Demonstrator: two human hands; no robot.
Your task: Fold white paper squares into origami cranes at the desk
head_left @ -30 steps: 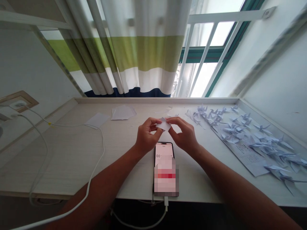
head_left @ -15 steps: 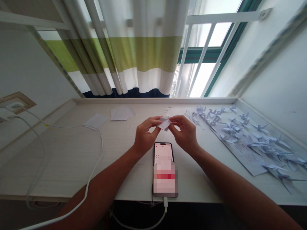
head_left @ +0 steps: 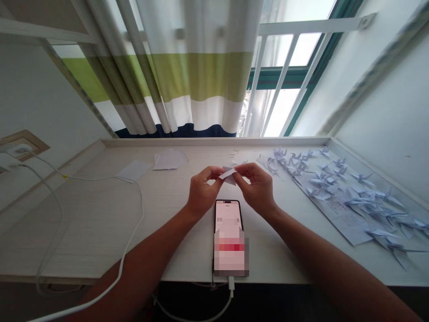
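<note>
A small piece of white paper, partly folded, is held above the desk between both hands. My left hand pinches its left side with thumb and fingers. On the other side my right hand grips the right edge, its thumb and forefinger closed on the paper. The fingers cover part of the folds. Just below the hands lies a phone with its screen lit and a cable plugged into its lower end.
Several folded paper cranes crowd the desk's right side, some on a printed sheet. Paper squares and another sheet lie at the back left. A white cable crosses the left side. Paper scraps lie behind the hands.
The paper between my fingers has changed shape: a flap now lies across it as a narrow slanted strip. Both hands stay almost in place.
</note>
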